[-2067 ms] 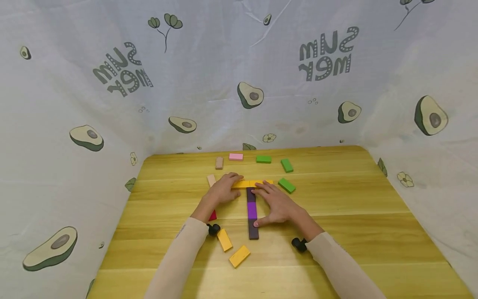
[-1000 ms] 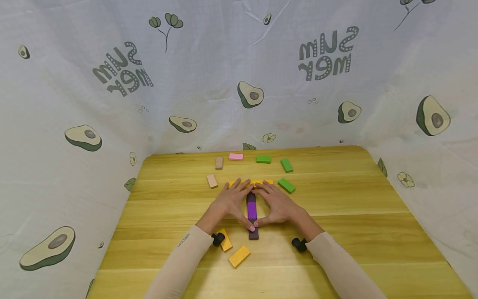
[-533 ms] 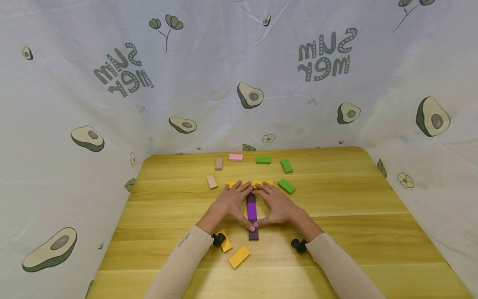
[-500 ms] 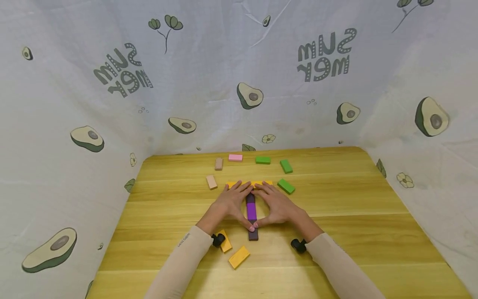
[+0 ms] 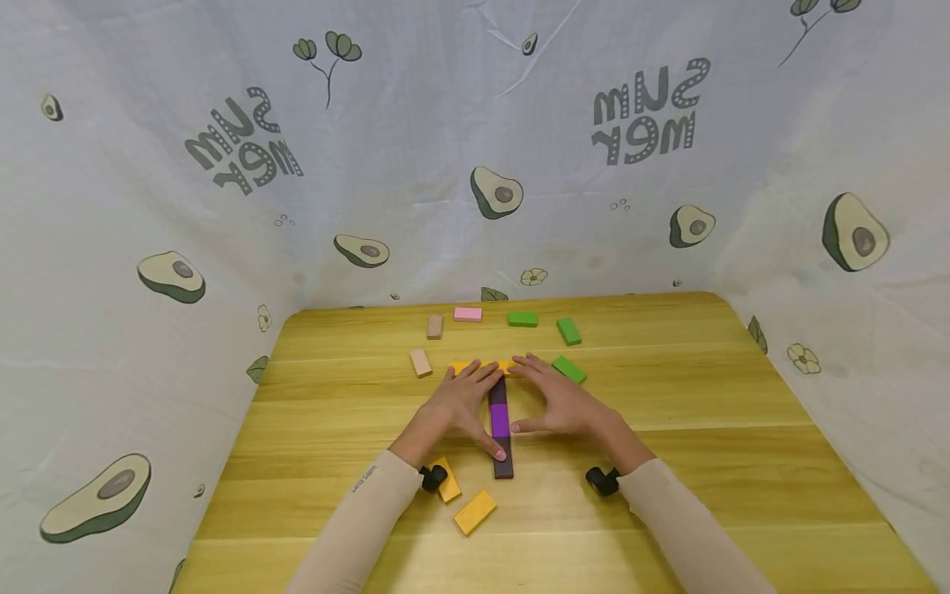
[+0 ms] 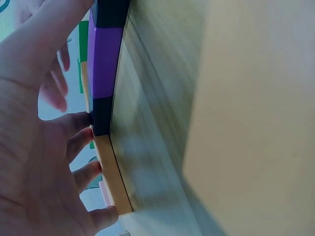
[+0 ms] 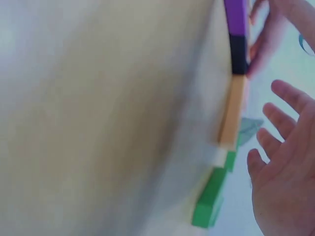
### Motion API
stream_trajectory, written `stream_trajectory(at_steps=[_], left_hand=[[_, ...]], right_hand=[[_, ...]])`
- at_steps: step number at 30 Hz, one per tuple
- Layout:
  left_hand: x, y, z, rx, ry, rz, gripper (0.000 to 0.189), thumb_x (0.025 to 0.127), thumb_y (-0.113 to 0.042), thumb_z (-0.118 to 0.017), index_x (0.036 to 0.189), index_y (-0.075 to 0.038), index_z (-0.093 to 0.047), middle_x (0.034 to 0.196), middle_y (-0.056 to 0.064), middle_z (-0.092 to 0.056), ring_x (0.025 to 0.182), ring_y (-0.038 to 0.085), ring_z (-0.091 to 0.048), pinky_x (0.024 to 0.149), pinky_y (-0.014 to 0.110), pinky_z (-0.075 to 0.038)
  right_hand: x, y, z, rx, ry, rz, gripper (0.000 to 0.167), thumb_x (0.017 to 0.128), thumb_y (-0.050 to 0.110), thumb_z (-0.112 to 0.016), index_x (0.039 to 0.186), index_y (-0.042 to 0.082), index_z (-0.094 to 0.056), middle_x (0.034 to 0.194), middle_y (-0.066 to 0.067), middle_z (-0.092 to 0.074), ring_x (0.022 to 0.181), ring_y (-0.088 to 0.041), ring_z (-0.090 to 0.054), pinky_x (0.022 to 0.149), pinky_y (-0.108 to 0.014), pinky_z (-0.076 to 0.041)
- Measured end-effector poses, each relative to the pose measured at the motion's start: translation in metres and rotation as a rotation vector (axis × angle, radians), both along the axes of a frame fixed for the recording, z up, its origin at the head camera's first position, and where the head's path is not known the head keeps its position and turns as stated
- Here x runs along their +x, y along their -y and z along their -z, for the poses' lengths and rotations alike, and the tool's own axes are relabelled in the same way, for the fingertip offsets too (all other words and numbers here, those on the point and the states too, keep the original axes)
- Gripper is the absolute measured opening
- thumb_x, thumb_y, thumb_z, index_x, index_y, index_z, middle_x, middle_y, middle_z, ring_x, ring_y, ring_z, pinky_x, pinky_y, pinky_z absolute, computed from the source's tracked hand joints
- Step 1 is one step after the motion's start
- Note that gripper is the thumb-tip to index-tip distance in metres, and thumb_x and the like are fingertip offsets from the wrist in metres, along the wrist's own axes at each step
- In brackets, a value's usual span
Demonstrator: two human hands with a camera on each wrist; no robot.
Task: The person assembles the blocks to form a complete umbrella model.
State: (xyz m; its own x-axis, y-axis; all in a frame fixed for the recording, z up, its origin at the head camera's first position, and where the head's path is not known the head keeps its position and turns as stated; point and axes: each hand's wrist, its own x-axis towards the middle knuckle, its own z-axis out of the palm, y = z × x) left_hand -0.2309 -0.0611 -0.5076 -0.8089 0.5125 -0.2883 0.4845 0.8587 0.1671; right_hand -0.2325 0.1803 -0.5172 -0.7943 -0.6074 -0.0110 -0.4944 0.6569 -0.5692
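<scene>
A T of small flat blocks lies on the table: yellow blocks [image 5: 506,365] form the crossbar, and the stem holds a dark block [image 5: 499,391], a purple block [image 5: 500,421] and a second dark block [image 5: 505,468]. My left hand [image 5: 451,406] has its fingers spread over the left yellow block [image 6: 115,177] and the top of the stem, touching them; its thumb reaches the lower dark block. My right hand [image 5: 567,404] stands right of the stem, fingers spread, holding nothing. In the right wrist view its fingertips hang apart from the blocks.
Two loose yellow blocks [image 5: 476,512] lie nearer me, one partly behind the left wrist camera [image 5: 434,478]. Around the far side are green blocks [image 5: 523,318], a pink block [image 5: 467,314], a brownish block [image 5: 435,327] and a beige block [image 5: 420,363]. A patterned cloth [image 5: 416,165] surrounds the table.
My right hand has lifted off the T and shifted right. My left hand came inward from the crossbar's left end earlier and has stayed in place since. The T looks unmoved lately.
</scene>
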Motion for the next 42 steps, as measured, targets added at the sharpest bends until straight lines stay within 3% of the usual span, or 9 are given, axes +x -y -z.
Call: stream_trajectory(at_steps=[11, 19, 26, 31, 37, 42], left_hand=[[0.0, 0.0, 0.003, 0.011, 0.002, 0.0, 0.145, 0.054, -0.087, -0.08, 0.168, -0.027, -0.013, 0.175, -0.007, -0.009, 0.163, 0.024, -0.006, 0.128, 0.062, -0.011], [-0.001, 0.001, 0.004, 0.024, -0.003, 0.004, 0.144, 0.054, -0.085, -0.081, 0.168, -0.027, -0.014, 0.175, -0.007, -0.009, 0.163, 0.024, -0.006, 0.128, 0.062, -0.012], [0.0, 0.002, 0.004, 0.032, -0.004, 0.004, 0.144, 0.054, -0.086, -0.081, 0.168, -0.028, -0.014, 0.175, -0.008, -0.009, 0.163, 0.024, -0.006, 0.128, 0.062, -0.011], [0.001, 0.002, 0.004, 0.038, -0.008, 0.001, 0.144, 0.054, -0.086, -0.081, 0.168, -0.028, -0.014, 0.175, -0.009, -0.01, 0.163, 0.023, -0.006, 0.129, 0.061, -0.01], [0.002, 0.003, 0.004, 0.043, -0.009, 0.0, 0.144, 0.055, -0.086, -0.08, 0.168, -0.028, -0.014, 0.175, -0.009, -0.01, 0.163, 0.023, -0.005, 0.129, 0.061, -0.009], [0.003, 0.003, 0.003, 0.049, -0.009, 0.003, 0.143, 0.055, -0.086, -0.081, 0.168, -0.028, -0.014, 0.175, -0.009, -0.01, 0.163, 0.023, -0.005, 0.129, 0.061, -0.009]], right_hand=[[-0.024, -0.034, -0.014, -0.017, -0.024, 0.091, 0.085, 0.09, 0.039, -0.08, 0.158, 0.008, -0.04, 0.165, -0.017, -0.036, 0.151, -0.044, -0.035, 0.119, -0.068, -0.031], [-0.04, -0.064, -0.001, 0.025, -0.051, 0.061, 0.073, 0.097, 0.024, -0.071, 0.157, 0.0, -0.039, 0.163, -0.022, -0.037, 0.15, -0.048, -0.032, 0.12, -0.067, -0.028], [-0.038, -0.076, 0.001, 0.024, -0.001, 0.054, 0.074, 0.086, 0.005, -0.066, 0.156, 0.003, -0.042, 0.157, -0.023, -0.045, 0.139, -0.045, -0.045, 0.112, -0.065, -0.04], [-0.037, -0.078, 0.001, 0.04, 0.012, 0.036, 0.068, 0.086, -0.003, -0.061, 0.153, 0.002, -0.046, 0.158, -0.021, -0.045, 0.143, -0.048, -0.042, 0.116, -0.066, -0.036], [-0.039, -0.078, 0.001, 0.018, 0.026, 0.017, 0.059, 0.09, -0.004, -0.062, 0.148, 0.0, -0.052, 0.157, -0.023, -0.045, 0.144, -0.049, -0.04, 0.115, -0.066, -0.037], [-0.039, -0.078, 0.001, -0.008, 0.072, 0.021, 0.058, 0.093, 0.003, -0.069, 0.148, -0.001, -0.051, 0.154, -0.022, -0.048, 0.13, -0.042, -0.053, 0.106, -0.058, -0.05]])
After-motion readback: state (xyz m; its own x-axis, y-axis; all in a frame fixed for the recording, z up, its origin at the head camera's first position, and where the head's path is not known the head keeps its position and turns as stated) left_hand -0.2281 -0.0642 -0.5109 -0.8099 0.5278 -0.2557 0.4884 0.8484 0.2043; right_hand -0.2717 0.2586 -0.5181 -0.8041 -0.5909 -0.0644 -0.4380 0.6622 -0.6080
